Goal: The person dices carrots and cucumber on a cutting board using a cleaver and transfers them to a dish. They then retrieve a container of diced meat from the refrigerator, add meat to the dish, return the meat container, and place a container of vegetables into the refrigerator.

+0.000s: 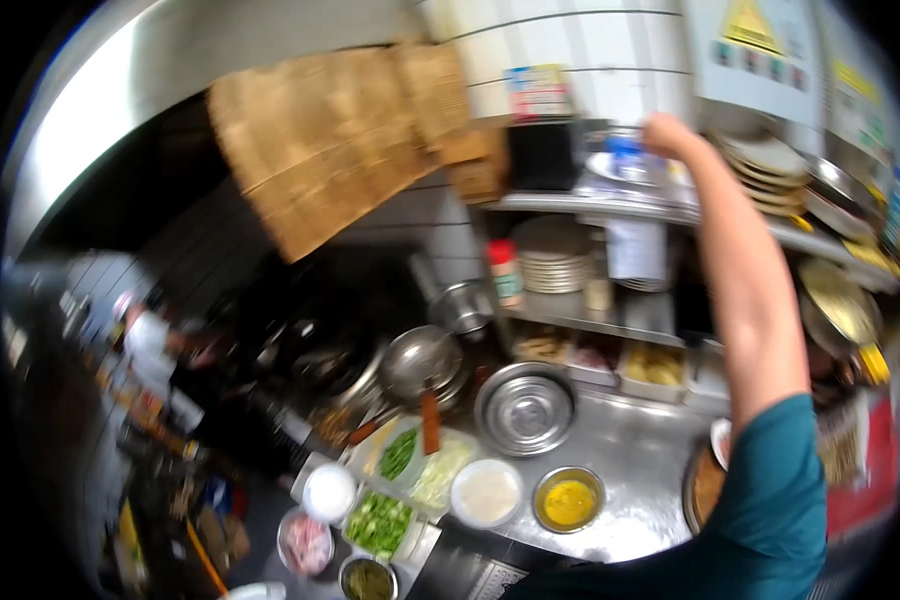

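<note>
My right arm, in a teal sleeve, stretches up to the upper metal shelf. At its end my right hand [668,136] is beside a blue-and-white item [625,155], too blurred to name. The fingers are hidden and smeared, so I cannot tell whether they grip it. A stack of plates [765,165] stands just right of the hand. Below, on the steel counter, are a metal bowl with yellow liquid, perhaps beaten egg [570,502], a round container of whitish contents [486,493] and a metal basin [526,408]. My left hand is not in view.
Tubs of chopped greens [378,525] and raw-looking pink meat [305,542] sit at the front left. A strainer [420,362] rests near the stove. Brown cardboard [330,135] hangs above. At far left stands another person [150,350] in white. A red-capped bottle [505,275] occupies the lower shelf.
</note>
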Demonstrator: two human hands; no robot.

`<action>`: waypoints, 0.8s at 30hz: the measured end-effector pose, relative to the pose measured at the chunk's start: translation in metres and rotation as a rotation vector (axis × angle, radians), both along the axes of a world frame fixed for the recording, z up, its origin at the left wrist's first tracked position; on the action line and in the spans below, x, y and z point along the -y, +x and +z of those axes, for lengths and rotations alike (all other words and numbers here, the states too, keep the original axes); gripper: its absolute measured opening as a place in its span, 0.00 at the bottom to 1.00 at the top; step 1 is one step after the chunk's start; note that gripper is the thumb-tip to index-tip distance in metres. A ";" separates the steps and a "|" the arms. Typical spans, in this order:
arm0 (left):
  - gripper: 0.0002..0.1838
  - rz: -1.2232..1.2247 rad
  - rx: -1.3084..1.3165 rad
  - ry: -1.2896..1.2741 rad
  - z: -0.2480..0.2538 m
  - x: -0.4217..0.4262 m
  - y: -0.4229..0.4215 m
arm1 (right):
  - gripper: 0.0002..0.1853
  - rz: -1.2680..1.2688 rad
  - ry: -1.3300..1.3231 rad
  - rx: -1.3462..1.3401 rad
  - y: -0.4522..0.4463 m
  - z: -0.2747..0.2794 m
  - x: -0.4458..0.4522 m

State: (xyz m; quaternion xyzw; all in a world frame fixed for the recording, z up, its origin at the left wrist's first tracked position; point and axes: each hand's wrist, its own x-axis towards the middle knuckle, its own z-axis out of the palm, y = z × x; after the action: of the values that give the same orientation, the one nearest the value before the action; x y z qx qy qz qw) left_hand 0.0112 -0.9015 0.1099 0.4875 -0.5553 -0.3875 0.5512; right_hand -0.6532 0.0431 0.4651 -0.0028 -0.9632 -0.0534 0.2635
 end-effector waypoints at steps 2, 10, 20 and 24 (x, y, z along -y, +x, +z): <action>0.20 0.024 -0.087 0.037 -0.014 0.007 0.026 | 0.13 0.088 0.003 0.046 -0.019 0.001 -0.011; 0.09 0.093 -0.087 0.006 -0.005 -0.023 0.022 | 0.13 0.160 -0.116 0.035 -0.060 -0.005 -0.036; 0.08 0.152 0.019 0.040 -0.001 -0.034 0.011 | 0.08 0.251 -0.290 -0.044 -0.088 -0.018 -0.050; 0.10 0.162 0.031 -0.006 -0.005 -0.040 0.007 | 0.09 0.262 -0.268 -0.102 -0.123 -0.008 -0.088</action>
State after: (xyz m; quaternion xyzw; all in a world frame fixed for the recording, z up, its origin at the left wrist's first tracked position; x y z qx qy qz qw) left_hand 0.0182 -0.8617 0.1049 0.5351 -0.5238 -0.3325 0.5734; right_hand -0.7765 0.1311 0.4568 0.0848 -0.9392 0.1102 0.3138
